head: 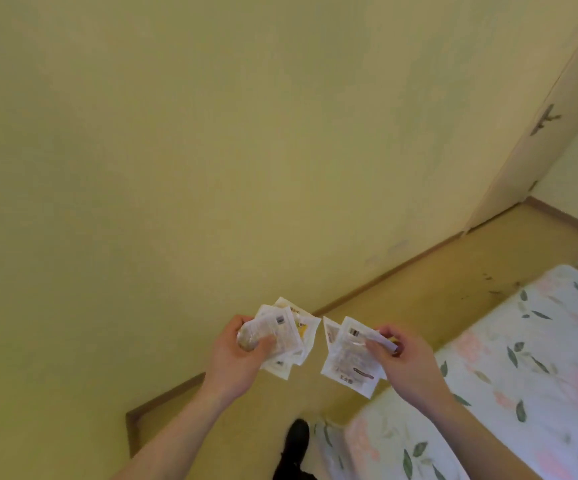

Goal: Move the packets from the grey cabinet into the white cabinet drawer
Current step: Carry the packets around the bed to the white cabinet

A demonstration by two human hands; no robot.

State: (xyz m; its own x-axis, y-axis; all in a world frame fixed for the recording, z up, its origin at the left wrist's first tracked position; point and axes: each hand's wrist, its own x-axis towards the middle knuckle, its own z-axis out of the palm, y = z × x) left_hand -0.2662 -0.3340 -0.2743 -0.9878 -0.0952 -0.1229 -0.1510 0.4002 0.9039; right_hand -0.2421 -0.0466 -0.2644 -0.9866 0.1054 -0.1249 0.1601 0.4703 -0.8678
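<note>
1. Bed [509, 368] with leaf-print sheet, below and right of the right hand's grip.
2. Left hand [237, 358] grips fanned packets [286, 336], fanning up-right from the fingers.
3. Right hand [407, 358] pinches more packets [350, 358] at the top corner; long axis hangs down-left.
</note>
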